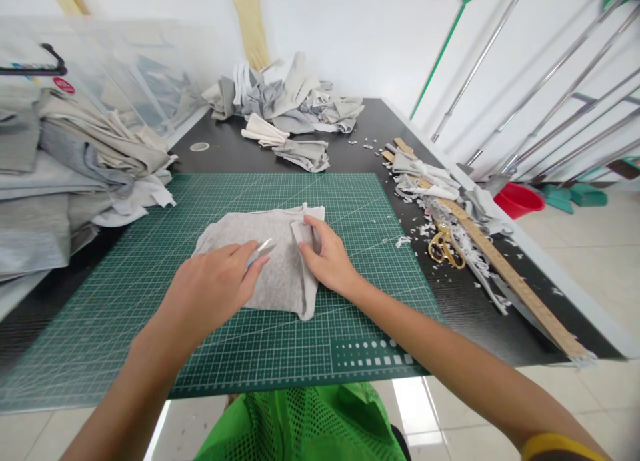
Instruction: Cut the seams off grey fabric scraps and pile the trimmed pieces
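A piece of light grey knit fabric [273, 264] lies on the green cutting mat [360, 234], its right end folded over in a narrow strip. My right hand [325, 251] grips that folded edge between thumb and fingers. Over the left part of the fabric, my left hand [215, 284] is closed around a small pair of thread snips [264, 245]. Their pointed metal blades stick out toward the fold, and a bit of blue handle shows between the fingers. Most of the handle is hidden in the palm.
Grey cloth piles stand at the left [75, 161] and back [295, 97]. Two cloth pieces [303, 155] lie behind the mat. Along the right edge are gold-handled scissors [445, 249], a long wooden ruler [500, 257] and white scraps [425, 187]. A clear plastic bin [150, 67] stands back left.
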Tool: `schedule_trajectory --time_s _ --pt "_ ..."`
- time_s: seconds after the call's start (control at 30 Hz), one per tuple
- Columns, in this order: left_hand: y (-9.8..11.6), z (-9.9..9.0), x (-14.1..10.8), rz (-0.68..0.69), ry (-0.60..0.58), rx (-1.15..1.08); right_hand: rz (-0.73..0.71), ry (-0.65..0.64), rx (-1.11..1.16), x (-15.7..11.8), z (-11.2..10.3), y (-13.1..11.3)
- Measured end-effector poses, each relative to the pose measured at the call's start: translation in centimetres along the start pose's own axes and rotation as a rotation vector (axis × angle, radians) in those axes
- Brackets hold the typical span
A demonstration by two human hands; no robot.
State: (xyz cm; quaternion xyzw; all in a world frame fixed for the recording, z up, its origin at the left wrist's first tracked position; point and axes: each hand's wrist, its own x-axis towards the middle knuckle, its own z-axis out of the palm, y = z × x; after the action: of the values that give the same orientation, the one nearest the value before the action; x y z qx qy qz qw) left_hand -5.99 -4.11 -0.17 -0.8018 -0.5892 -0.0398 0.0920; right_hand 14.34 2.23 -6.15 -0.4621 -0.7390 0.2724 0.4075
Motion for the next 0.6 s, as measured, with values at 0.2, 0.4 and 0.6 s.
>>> schedule_trajectory --time_s 0.2,0.4,0.6 --pt "-3.9 0.5 -0.8 -0.064 -0.053 0.094 -0.001 -0.011 0.002 0.0 0.0 0.1" --pt "-5.8 0.6 -3.1 -0.110 -0.007 0.117 0.003 -0.004 0.011 0.0 0.0 0.1" --pt "-6.6 1.4 -6.5 -0.154 0.004 -0.043 0.005 -0.010 0.016 0.0 0.0 0.0"
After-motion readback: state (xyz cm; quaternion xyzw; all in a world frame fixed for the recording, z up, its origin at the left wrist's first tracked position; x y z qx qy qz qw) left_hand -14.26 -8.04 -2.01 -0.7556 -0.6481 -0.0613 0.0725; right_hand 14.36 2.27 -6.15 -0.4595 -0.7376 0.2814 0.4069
